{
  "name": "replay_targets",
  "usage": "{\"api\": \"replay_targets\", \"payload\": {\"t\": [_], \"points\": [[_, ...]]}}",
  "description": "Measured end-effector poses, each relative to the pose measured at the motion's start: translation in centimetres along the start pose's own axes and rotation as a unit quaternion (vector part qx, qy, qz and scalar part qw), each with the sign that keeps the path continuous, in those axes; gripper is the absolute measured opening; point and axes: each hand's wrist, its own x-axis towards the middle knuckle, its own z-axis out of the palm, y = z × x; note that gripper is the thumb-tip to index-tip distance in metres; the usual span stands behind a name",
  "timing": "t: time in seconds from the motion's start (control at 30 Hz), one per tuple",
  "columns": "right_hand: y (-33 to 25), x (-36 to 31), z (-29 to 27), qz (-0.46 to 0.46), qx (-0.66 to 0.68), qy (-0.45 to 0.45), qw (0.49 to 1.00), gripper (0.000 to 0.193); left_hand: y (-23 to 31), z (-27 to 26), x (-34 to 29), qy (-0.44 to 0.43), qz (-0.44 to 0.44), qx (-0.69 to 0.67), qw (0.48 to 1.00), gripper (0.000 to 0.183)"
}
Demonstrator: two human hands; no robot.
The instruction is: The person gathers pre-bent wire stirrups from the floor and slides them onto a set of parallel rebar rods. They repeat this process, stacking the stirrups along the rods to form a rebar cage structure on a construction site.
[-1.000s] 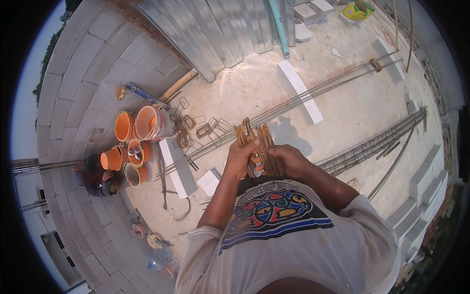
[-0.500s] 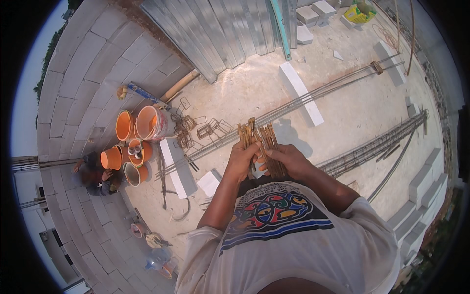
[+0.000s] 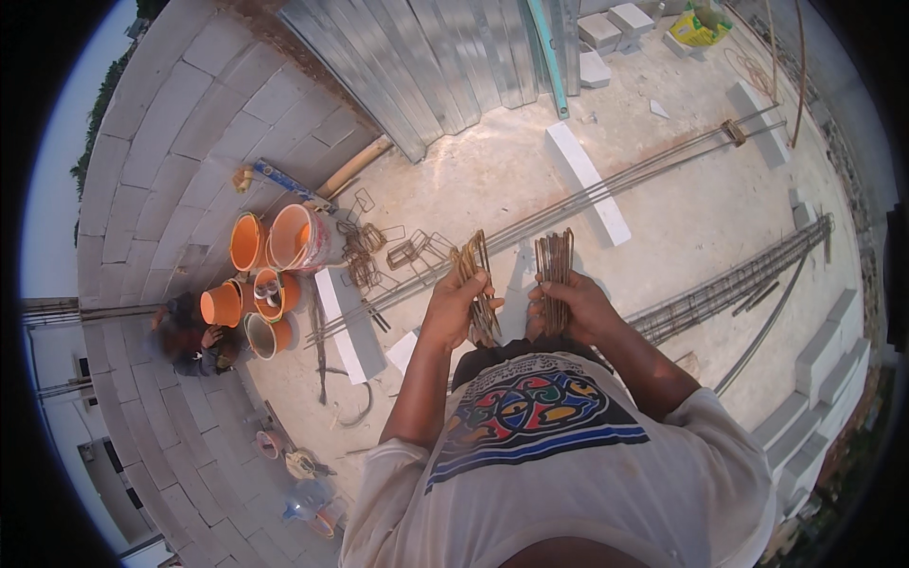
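Note:
My left hand [image 3: 459, 310] is wrapped round a bundle of rusty rebar stirrups [image 3: 481, 254], its bars fanned a little at the top. A second bundle of rebar stirrups [image 3: 553, 248], packed more evenly, is gripped in my right hand [image 3: 570, 305]. Both bundles stand roughly upright in front of my waist, with a gap between them. Loose rectangular stirrups [image 3: 414, 250] lie in a tangle on the concrete floor beyond my left hand. Long thin steel bars [image 3: 625, 176] run across the floor past both hands, resting on white blocks [image 3: 592, 186].
Orange buckets [image 3: 248, 242] and a large whitish bucket [image 3: 301, 237] stand by the block wall at left, where another person [image 3: 189, 336] crouches. A tied rebar cage [image 3: 729, 282] lies at right, near stacked blocks [image 3: 819, 350]. Corrugated metal sheets [image 3: 426, 66] lean at the far side.
My hands have moved apart, separating the stirrups, which were close together, into two distinct bundles. The right bundle now stands straighter.

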Motion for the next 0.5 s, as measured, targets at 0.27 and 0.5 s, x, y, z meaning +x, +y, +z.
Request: {"api": "replay_targets", "payload": {"t": [0.27, 0.5], "points": [[-1.2, -0.4, 2.1, -0.086, -0.077, 0.024, 0.993, 0.033, -0.8, 0.2, -0.6, -0.042, 0.015, 0.001, 0.999, 0.025], [-2.2, 0.6, 0.8, -0.130, -0.164, 0.043, 0.977, 0.026, -2.4, -0.1, -2.4, -0.048, -0.004, -0.011, 0.999, 0.019]]}}
